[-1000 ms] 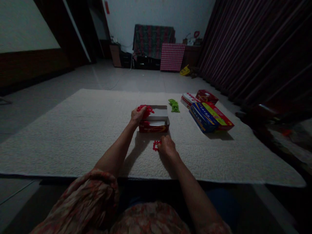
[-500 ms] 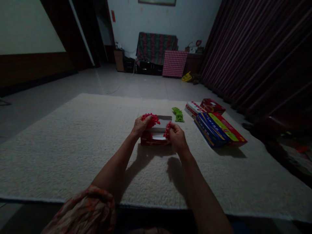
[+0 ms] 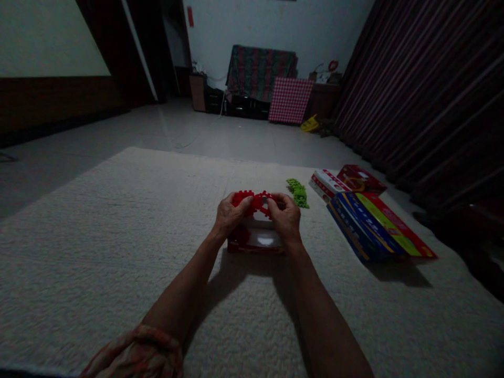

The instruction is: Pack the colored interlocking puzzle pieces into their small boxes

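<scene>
My left hand [image 3: 227, 216] is closed on a cluster of red toothed plastic building pieces [image 3: 242, 197], thumb on top. My right hand [image 3: 288, 219] pinches another red building piece [image 3: 263, 210], which meets the cluster edge to edge; whether they are locked together I cannot tell. Both hands are held above a small red cardboard box [image 3: 255, 249] with a pale inside, standing on the carpet. Dark red shapes show at the box's left side. Just beyond my right hand lies a cluster of green building pieces [image 3: 298, 193].
To the right on the cream carpet [image 3: 137, 236] lie a blue box [image 3: 362, 228], a red and yellow-green box [image 3: 397, 223], a white and red box [image 3: 329, 184] and a dark red box [image 3: 360, 178]. Dark curtains [image 3: 413, 79] hang along the right.
My right hand has brought its red piece up and left against the cluster in my left hand. The head view has shifted, so the boxes appear farther right and lower.
</scene>
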{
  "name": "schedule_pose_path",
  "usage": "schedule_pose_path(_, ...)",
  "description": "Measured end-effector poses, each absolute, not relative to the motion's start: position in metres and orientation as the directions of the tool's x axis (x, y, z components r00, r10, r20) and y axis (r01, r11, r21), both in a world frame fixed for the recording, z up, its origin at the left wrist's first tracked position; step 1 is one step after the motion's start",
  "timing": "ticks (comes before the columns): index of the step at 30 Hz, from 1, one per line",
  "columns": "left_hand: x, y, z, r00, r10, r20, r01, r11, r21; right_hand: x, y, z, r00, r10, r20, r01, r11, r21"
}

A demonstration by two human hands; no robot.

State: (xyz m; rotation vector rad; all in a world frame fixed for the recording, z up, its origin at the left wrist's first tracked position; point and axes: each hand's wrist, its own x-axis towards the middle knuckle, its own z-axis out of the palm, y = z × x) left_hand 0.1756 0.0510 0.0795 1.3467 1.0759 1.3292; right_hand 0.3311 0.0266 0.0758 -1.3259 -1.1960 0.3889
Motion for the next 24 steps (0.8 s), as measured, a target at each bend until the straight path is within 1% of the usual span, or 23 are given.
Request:
schedule_pose_path(3, 0.1735, 0.0508, 0.0807, 0.050, 0.985, 0.167, -0.006, -0.167, 0.986, 0.3269, 0.0251, 0.0786, 0.411, 0.769, 0.490, 0.470, 0.282, -0.836)
schedule_pose_path(5, 0.1731, 0.0516, 0.0810, 0.054, 0.986, 0.157, -0.001, -0.157, 0.988, 0.3242, 0.0234, 0.0805, 0.377, 0.757, 0.534, 0.538, 0.290, -0.791)
schedule_pose_path(7, 0.1733, 0.0524, 0.0808, 0.065, 0.988, 0.143, 0.005, -0.144, 0.990, 0.3228, 0.0223, 0.0815, 0.343, 0.768, 0.541, 0.572, 0.286, -0.769)
schedule_pose_path(11, 0.1748, 0.0523, 0.0809, 0.102, 0.985, 0.137, 0.045, -0.142, 0.989, 0.3228, 0.0225, 0.0824, 0.304, 0.809, 0.503, 0.573, 0.267, -0.775)
schedule_pose_path(15, 0.1764, 0.0500, 0.0837, 0.097, 0.987, 0.128, 0.072, -0.135, 0.988, 0.3229, 0.0231, 0.0840, 0.290, 0.813, 0.505, 0.576, 0.273, -0.771)
schedule_pose_path(24, 0.1761, 0.0472, 0.0883, 0.119, 0.992, 0.044, -0.036, -0.040, 0.999, 0.3249, 0.0216, 0.0836, 0.251, 0.842, 0.478, 0.507, 0.307, -0.805)
